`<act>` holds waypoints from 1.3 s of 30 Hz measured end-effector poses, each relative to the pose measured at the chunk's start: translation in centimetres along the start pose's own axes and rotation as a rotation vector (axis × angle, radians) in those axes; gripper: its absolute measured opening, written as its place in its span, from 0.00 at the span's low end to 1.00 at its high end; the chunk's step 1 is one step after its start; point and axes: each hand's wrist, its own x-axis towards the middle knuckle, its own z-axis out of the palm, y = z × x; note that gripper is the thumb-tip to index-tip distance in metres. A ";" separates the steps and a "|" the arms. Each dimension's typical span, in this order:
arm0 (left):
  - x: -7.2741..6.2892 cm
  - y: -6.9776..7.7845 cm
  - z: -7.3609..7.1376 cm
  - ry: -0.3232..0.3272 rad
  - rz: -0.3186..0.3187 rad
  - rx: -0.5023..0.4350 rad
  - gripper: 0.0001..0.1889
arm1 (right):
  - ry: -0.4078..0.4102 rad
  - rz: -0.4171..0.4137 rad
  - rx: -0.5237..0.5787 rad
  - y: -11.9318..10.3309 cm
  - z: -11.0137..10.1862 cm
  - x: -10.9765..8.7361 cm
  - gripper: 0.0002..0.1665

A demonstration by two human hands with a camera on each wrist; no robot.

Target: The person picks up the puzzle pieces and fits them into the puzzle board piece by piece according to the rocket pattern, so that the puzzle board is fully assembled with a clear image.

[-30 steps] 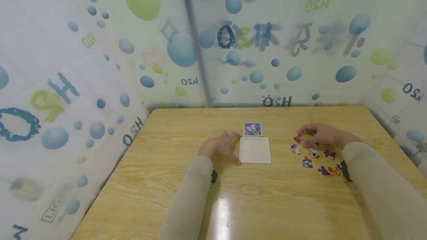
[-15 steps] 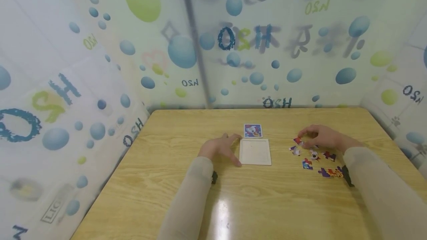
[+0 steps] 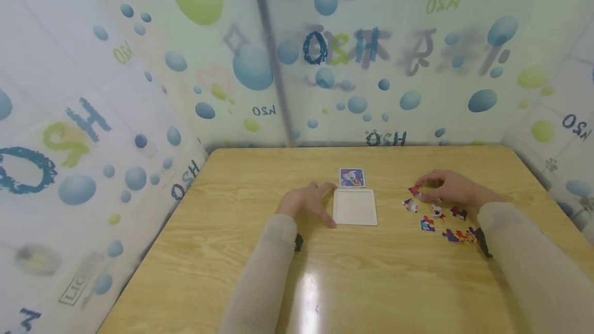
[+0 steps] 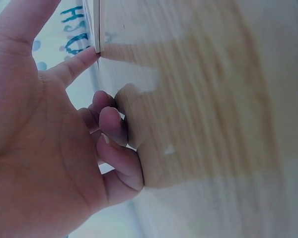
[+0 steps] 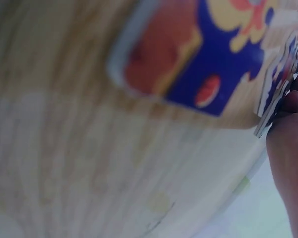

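My left hand (image 3: 303, 205) is at the left edge of a pale square puzzle tray (image 3: 355, 207) lying flat. Thumb and forefinger are spread, touching the tray near its two left corners. In the left wrist view one finger of the left hand (image 4: 44, 124) meets the tray's edge (image 4: 97, 25), and the others bend against the table. My right hand (image 3: 452, 188) pinches a red and purple puzzle piece (image 3: 414, 190) between thumb and forefinger, low over the table at the right. The palm hides part of the pieces below it. A picture card (image 3: 352, 178) lies just behind the tray.
Several loose puzzle pieces (image 3: 427, 223) lie around the right hand, including a purple and orange one (image 3: 458, 235) near the right wrist. One piece (image 5: 203, 59) looms large in the right wrist view. The wooden table (image 3: 371, 282) ends at patterned walls (image 3: 343, 92).
The head view has shifted slightly. Both hands, the tray and the pieces keep their places.
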 end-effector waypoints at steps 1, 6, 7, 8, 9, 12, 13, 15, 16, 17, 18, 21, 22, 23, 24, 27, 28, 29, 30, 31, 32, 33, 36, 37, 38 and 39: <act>-0.1 0.0 0.2 -0.004 -0.008 -0.001 0.57 | -0.004 0.005 0.005 0.0 0.2 -0.1 0.34; -0.1 0.0 0.2 0.020 -0.031 0.027 0.57 | 0.003 0.014 0.035 -0.1 0.0 0.0 0.35; -0.1 0.0 0.1 0.028 -0.030 0.025 0.57 | 0.011 0.017 0.039 -0.2 -0.1 0.1 0.34; 0.0 0.0 0.0 0.030 -0.025 0.028 0.57 | 0.018 0.019 0.041 -0.1 -0.1 0.1 0.34; 0.0 0.1 0.0 0.029 -0.020 0.028 0.57 | 0.021 0.023 0.044 -0.1 -0.2 0.1 0.35; 0.4 0.3 -0.8 0.010 -0.008 0.024 0.58 | 0.035 0.029 0.041 -0.3 -1.0 0.5 0.35; 0.4 0.3 -1.0 -0.003 -0.004 0.021 0.58 | 0.039 0.034 0.039 -0.3 -1.1 0.5 0.36; 0.5 0.3 -1.2 -0.020 -0.001 0.019 0.59 | 0.033 0.047 0.053 -0.4 -1.2 0.5 0.35; 0.5 0.3 -1.2 -0.027 -0.001 0.018 0.59 | 0.032 0.048 0.049 -0.5 -1.3 0.6 0.35; 0.6 0.3 -1.2 -0.030 -0.002 0.016 0.59 | 0.026 0.049 0.049 -0.6 -1.3 0.6 0.35; 0.6 0.3 -1.2 -0.030 -0.003 0.014 0.59 | 0.019 0.051 0.050 -0.7 -1.4 0.5 0.35; 0.5 0.3 -1.1 -0.029 -0.006 0.009 0.59 | -0.015 0.049 0.035 -1.3 -1.9 0.6 0.35; 0.5 0.2 -1.0 -0.032 -0.006 0.004 0.59 | -0.016 0.055 0.018 -1.5 -2.1 0.7 0.36; 0.4 0.2 -0.9 -0.036 -0.008 -0.003 0.59 | -0.014 0.064 0.013 -1.9 -2.4 0.7 0.37; 0.4 0.2 -0.8 -0.042 -0.009 -0.012 0.59 | -0.008 0.074 0.012 -2.2 -2.6 0.7 0.37; 0.4 0.2 -0.6 -0.048 -0.014 -0.021 0.60 | 0.034 0.092 0.019 -3.6 -3.2 1.1 0.39; 0.4 0.1 -0.5 -0.047 -0.018 -0.024 0.60 | 0.048 0.094 0.018 -4.2 -3.2 1.3 0.39; 0.4 0.1 -0.5 -0.047 -0.021 -0.021 0.60 | 0.056 0.089 0.020 -4.9 -3.3 1.5 0.39; 0.4 0.1 -0.5 -0.044 -0.021 -0.012 0.60 | 0.061 0.085 0.026 -5.6 -3.2 1.7 0.39; 0.5 0.1 -0.5 -0.041 -0.019 -0.003 0.60 | 0.065 0.083 0.025 -6.3 -3.1 1.9 0.38; 0.5 0.1 -0.5 -0.040 -0.020 0.001 0.60 | 0.068 0.087 0.022 -7.1 -3.0 2.2 0.39; 0.5 0.1 -0.6 -0.039 -0.019 0.004 0.60 | 0.075 0.082 0.022 -7.9 -2.7 2.4 0.39; 0.6 0.1 -0.6 -0.035 -0.013 0.013 0.59 | 0.098 0.072 0.037 -10.1 -1.5 3.1 0.43; 0.6 0.1 -0.6 -0.036 -0.014 0.014 0.59 | 0.109 0.071 0.045 -10.8 -1.0 3.3 0.45; 0.7 0.1 -0.6 -0.041 -0.013 0.017 0.59 | 0.122 0.064 0.057 -11.5 -0.3 3.5 0.46; 0.8 0.1 -0.6 -0.042 -0.013 0.018 0.58 | 0.135 0.057 0.070 -12.2 0.3 3.6 0.47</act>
